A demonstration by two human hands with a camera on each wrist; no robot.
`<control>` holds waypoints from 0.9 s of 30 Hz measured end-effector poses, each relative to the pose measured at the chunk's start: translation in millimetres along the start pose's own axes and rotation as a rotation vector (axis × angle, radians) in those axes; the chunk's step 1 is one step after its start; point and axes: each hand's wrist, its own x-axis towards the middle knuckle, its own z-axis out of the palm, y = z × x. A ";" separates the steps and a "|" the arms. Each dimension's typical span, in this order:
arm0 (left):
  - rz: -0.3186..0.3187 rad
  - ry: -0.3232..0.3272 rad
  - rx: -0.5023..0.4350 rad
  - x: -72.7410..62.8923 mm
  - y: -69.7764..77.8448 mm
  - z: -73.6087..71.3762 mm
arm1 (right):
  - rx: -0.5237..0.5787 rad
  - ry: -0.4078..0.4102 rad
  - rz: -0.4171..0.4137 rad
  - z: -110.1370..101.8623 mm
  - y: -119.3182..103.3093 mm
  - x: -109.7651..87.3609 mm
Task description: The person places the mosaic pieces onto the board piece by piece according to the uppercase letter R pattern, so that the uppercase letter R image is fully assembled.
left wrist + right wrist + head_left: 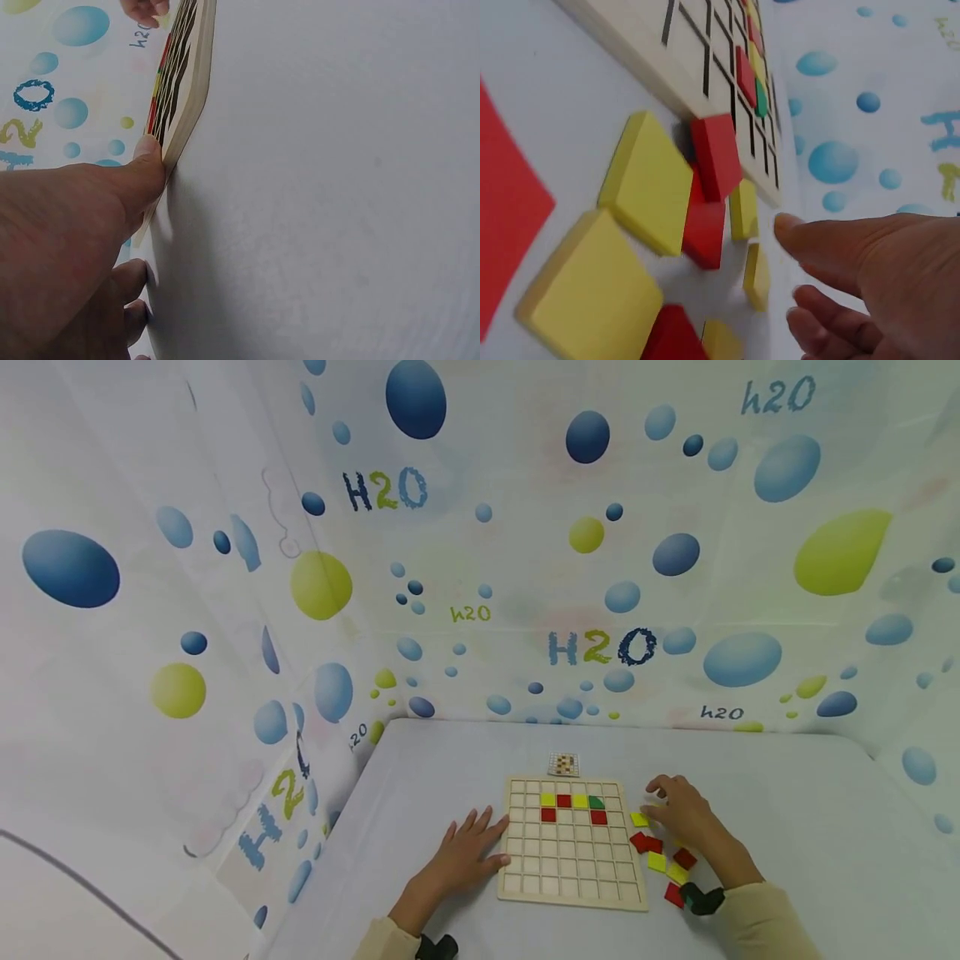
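Observation:
A square wooden grid board lies on the table. In its upper rows sit red, yellow and green tiles, among them a green tile and a red tile. My left hand is flat with spread fingers, its thumb and a fingertip against the board's left edge; the left wrist view shows the thumb on that edge. Right of the board, my right hand hovers beside a yellow tile, fingers loosely bent. In the right wrist view, its thumb and fingers are apart with nothing between them.
Several loose red and yellow tiles lie right of the board, including a yellow tile and a red tile. A small pattern card lies behind the board. A printed curtain hangs behind the white table.

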 end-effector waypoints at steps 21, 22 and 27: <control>0.004 0.005 -0.005 0.8 -0.5 1.9 | 0.058 0.031 0.039 19.2 34.0 8.9; 0.004 0.005 -0.004 0.9 -0.8 1.9 | 0.063 0.040 0.030 21.2 34.2 10.2; 0.000 0.002 -0.006 1.3 -1.7 2.4 | 0.083 0.071 -0.005 29.4 33.4 17.5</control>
